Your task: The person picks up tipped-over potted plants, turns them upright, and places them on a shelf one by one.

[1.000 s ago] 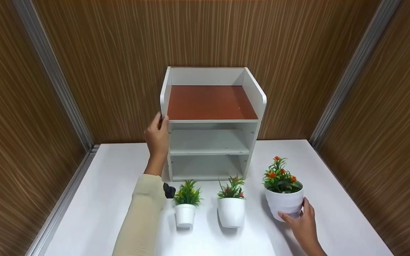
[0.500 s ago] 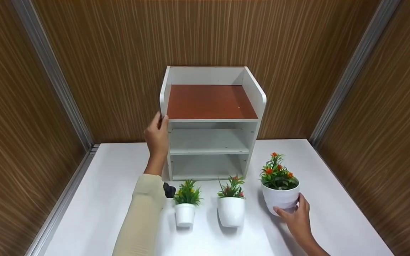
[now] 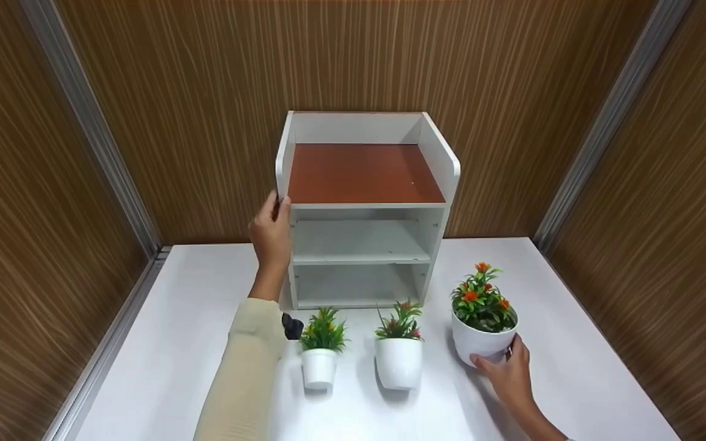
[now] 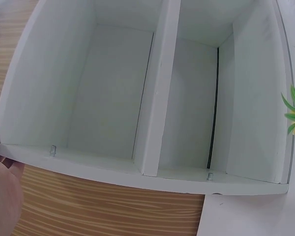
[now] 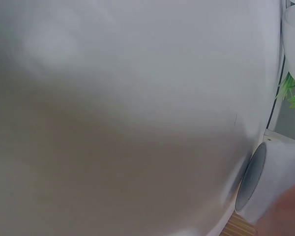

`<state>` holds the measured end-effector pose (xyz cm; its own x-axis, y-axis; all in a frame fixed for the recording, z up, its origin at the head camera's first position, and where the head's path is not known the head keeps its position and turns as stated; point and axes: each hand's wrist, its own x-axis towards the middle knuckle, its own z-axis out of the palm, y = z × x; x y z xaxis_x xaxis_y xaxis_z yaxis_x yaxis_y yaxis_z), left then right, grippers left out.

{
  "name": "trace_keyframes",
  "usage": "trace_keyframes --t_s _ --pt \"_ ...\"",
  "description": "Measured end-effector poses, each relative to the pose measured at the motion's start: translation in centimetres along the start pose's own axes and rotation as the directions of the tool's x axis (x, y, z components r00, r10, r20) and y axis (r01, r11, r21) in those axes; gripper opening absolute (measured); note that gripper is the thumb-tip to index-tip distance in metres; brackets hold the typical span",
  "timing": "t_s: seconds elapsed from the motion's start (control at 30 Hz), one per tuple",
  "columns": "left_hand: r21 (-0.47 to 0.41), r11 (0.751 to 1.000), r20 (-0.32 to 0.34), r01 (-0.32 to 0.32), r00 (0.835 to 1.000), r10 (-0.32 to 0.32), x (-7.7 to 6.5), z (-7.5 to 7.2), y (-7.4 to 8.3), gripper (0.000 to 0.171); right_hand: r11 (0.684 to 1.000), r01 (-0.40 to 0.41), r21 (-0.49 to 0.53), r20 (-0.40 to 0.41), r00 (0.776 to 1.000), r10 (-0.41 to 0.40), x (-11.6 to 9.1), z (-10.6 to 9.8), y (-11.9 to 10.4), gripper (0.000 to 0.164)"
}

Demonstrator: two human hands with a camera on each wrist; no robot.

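Tipped and moved slightly from the white worktop's (image 3: pixel 580 343) near edge: the round, smooth white pot of orange flowers (image 3: pixel 480 343).
Near the right edge, the right hand (image 3: pixel 511 375) grips it, so handling seems underway; the left hand (image 3: pixel 272 228) grips the boxy white shelf unit with reddish-brown top (image 3: pixel 365 174). Smaller spiky-leaved pots (image 3: pixel 398 364) stand leftward.
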<state>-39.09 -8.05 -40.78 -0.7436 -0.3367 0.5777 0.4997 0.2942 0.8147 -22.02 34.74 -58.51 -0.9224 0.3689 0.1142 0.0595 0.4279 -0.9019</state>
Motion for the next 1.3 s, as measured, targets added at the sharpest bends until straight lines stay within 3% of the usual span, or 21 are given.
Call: trace_keyframes --t_s 0.3,0.93,1.3 --pt "0.0 1.0 0.0 -0.01 1.0 0.01 -0.1 0.1 0.1 0.045 0.998 0.033 0.052 -0.011 0.999 -0.032 0.3 -0.1 0.1 0.101" --pt "-0.009 1.0 0.006 0.024 1.0 -0.024 -0.3 0.1 0.4 0.047 0.999 0.029 0.023 -0.008 1.0 -0.029 0.0 -0.1 1.2 0.103" --pt "-0.006 1.0 -0.002 0.026 1.0 -0.026 -0.2 -0.1 0.2 0.045 0.995 -0.084 0.058 0.024 0.996 0.083 -1.1 -0.7 0.5 0.112"
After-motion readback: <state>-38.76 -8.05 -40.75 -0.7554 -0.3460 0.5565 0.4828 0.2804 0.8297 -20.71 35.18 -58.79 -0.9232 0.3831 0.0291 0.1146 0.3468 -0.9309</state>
